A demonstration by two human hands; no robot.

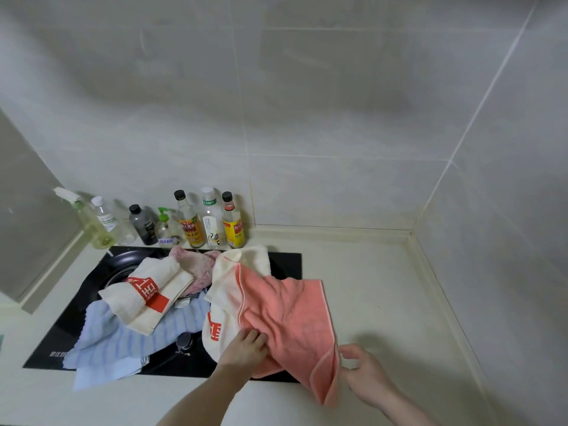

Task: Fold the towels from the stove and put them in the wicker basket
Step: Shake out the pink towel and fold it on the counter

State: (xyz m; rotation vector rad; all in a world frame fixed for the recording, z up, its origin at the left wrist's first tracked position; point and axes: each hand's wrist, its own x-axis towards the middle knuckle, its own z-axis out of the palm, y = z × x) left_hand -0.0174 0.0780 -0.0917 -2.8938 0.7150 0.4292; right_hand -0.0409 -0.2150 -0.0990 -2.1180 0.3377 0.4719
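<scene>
Both hands work at the near edge of the stove. Left hand: fingers curled into the salmon-pink towel, gripping a fold of its cloth. Right hand: just right of the towel's hanging corner, thumb and fingers loosely curled toward the hem; whether it pinches the cloth cannot be told.

The salmon-pink towel is spread from the left hand away to the far right, partly over the stove's right edge and partly over the pale worktop. Its near corner droops between the two hands.

Beneath and left of the pink towel lies a cream towel with red print, its red lettering showing just left of the left hand. A second cream towel with a red band lies further left on the stove, roughly folded. A light blue striped towel is under it, reaching the stove's near-left corner and overhanging onto the worktop. A pale pink fuzzy cloth sits beyond the hands, between the two cream towels.

A stove knob shows just left of the left hand.

Well beyond the hands, a row of bottles stands against the tiled wall, including a spray bottle at the far left.

The wicker basket is not in view.
</scene>
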